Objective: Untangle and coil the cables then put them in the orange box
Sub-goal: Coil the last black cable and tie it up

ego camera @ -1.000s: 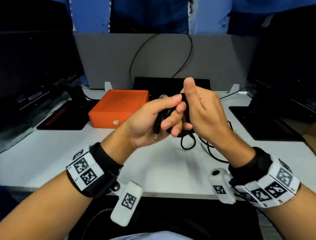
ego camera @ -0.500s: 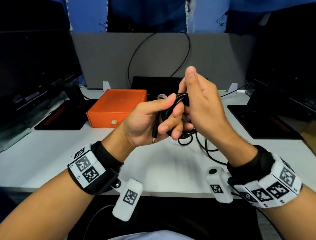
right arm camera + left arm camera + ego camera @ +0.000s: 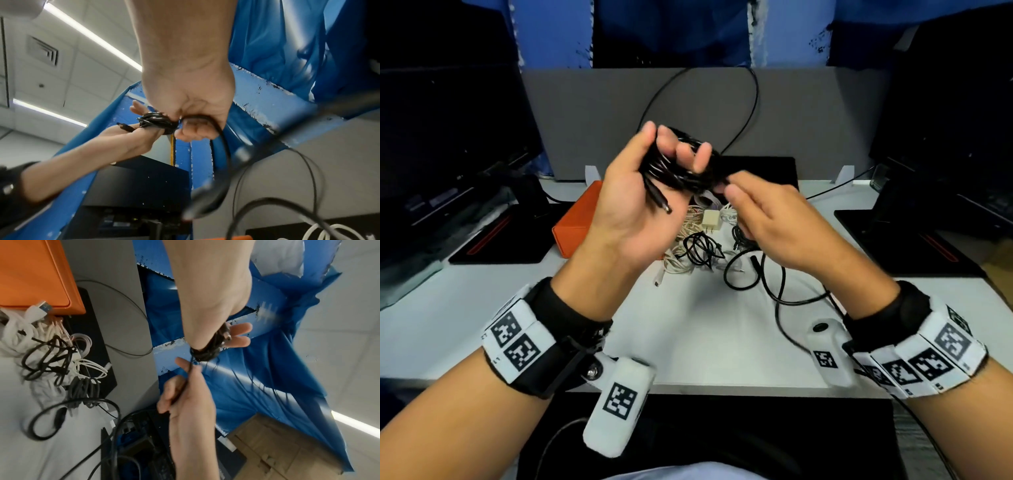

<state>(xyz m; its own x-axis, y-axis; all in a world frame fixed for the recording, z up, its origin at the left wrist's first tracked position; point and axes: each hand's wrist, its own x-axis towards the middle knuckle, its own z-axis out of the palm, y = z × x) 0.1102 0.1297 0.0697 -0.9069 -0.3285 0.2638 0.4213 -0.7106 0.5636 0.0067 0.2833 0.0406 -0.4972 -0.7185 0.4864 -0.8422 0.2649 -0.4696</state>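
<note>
My left hand [image 3: 671, 145] is raised palm towards me, with a black cable coil [image 3: 681, 171] wound round its fingers; a plug end [image 3: 662, 204] hangs across the palm. My right hand [image 3: 727, 192], just right of the coil, pinches the cable's loose strand between thumb and fingers. That strand trails down to the desk [image 3: 774, 284]. The left wrist view has the coil [image 3: 207, 352] above my right hand [image 3: 186, 386]. In the right wrist view the coil [image 3: 156, 121] sits on the left hand [image 3: 133, 134]. The orange box [image 3: 571, 229], lid closed, stands half hidden behind my left hand.
A tangled pile of white and black cables [image 3: 698, 243] with a small white charger [image 3: 710, 219] lies on the white desk [image 3: 688, 335] beside the box. Black monitors and their bases stand left [image 3: 448, 154] and right [image 3: 945, 171]. A grey partition [image 3: 808, 120] closes the back.
Both hands have risen. My left hand has turned palm towards me with the coil round its fingers, and my right hand has dropped lower right with the strand. The cable pile now shows.
</note>
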